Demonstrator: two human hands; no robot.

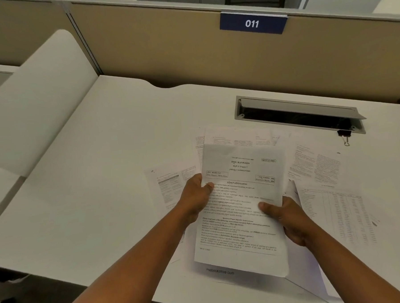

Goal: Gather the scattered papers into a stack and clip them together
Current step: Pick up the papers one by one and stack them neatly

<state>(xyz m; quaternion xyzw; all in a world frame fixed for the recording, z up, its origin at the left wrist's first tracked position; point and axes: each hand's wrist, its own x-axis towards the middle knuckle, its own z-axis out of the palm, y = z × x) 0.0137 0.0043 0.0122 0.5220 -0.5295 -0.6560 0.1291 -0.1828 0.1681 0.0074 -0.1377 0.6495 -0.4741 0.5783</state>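
Note:
A small stack of printed papers (242, 232) is held above the white desk (93, 203), its top sheet headed KANNADA. My left hand (195, 195) grips the stack's left edge, thumb on top. My right hand (288, 218) grips its right edge, thumb pressed on the top sheet. More loose sheets lie on the desk: one to the left (170, 185), some behind the stack (240, 135), one at the right (315, 166) and a table-printed sheet (341, 213) at the far right. A black binder clip (344, 135) lies near the cable slot's right end.
An open cable slot with a raised grey flap (296, 112) is set into the desk behind the papers. A beige partition (189, 54) with a blue 011 label (252, 23) closes off the back. A white side divider (41, 97) stands at the left.

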